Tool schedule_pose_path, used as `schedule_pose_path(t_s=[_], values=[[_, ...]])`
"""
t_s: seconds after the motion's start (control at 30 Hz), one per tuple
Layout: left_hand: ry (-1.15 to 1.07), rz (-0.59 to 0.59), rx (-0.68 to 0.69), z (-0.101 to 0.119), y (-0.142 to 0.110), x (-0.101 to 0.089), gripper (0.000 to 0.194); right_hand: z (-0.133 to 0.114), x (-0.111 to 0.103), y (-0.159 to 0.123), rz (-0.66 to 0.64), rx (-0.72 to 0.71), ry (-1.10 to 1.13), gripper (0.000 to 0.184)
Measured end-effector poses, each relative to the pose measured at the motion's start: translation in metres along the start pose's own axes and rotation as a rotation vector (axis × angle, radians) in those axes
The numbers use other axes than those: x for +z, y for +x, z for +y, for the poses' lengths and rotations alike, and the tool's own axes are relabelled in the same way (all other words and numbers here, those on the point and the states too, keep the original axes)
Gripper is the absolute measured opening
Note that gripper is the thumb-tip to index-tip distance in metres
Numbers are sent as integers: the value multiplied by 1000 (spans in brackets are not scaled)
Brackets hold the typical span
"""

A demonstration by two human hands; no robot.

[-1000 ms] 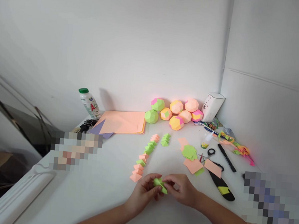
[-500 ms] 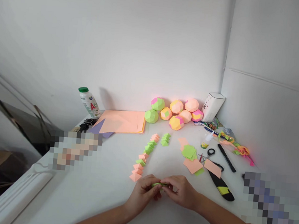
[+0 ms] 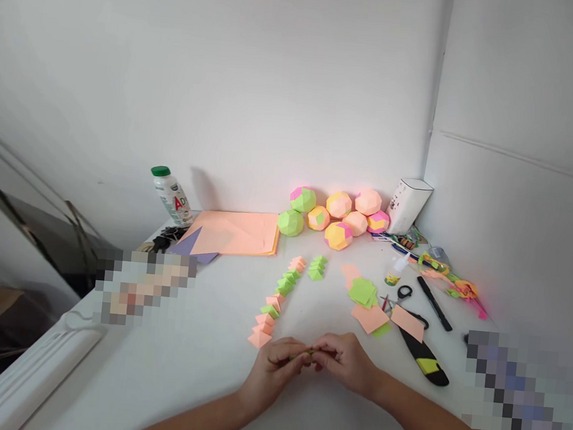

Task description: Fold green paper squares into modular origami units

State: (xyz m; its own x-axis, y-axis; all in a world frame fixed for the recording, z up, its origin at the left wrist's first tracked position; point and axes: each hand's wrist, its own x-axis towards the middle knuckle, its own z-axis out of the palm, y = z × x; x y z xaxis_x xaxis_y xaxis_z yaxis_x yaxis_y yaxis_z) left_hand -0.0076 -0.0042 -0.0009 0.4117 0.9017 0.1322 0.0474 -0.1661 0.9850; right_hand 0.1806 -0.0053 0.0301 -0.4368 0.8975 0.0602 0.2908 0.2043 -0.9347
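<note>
green paper (image 3: pixel 310 351) in both hands (image 3: pixel 272 369) (image 3: pixel 348 362); bottle (image 3: pixel 173 197) reads "ad"

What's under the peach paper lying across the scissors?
The peach paper covers part of the scissors; one handle loop and part of the other show. The black-and-yellow tool meets its near edge. Anything wholly beneath can't be seen.

"AD" on the white bottle (image 3: pixel 173 198)
</note>
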Motion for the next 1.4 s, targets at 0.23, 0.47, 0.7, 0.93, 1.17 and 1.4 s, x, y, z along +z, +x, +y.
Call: schedule_pose_path(t_s=[0.23,0.47,0.7,0.93,1.17,1.4], values=[[20,-3,20,1,-1,0,23,1,3,-1,8,-12,-42,21],[41,24,0,5,1,1,24,6,2,-2,-21,-42,-202,15],[-20,45,-60,9,0,3,26,4,3,-2,-48,-62,-249,10],[-168,11,-96,5,1,3,30,8,2,0,-82,-27,-179,13],[-104,84,-214,5,-1,5,40,4,1,-2,-34,-53,-177,16],[-207,106,-191,10,1,1,49,8,-7,-2,209,-476,-607,15]])
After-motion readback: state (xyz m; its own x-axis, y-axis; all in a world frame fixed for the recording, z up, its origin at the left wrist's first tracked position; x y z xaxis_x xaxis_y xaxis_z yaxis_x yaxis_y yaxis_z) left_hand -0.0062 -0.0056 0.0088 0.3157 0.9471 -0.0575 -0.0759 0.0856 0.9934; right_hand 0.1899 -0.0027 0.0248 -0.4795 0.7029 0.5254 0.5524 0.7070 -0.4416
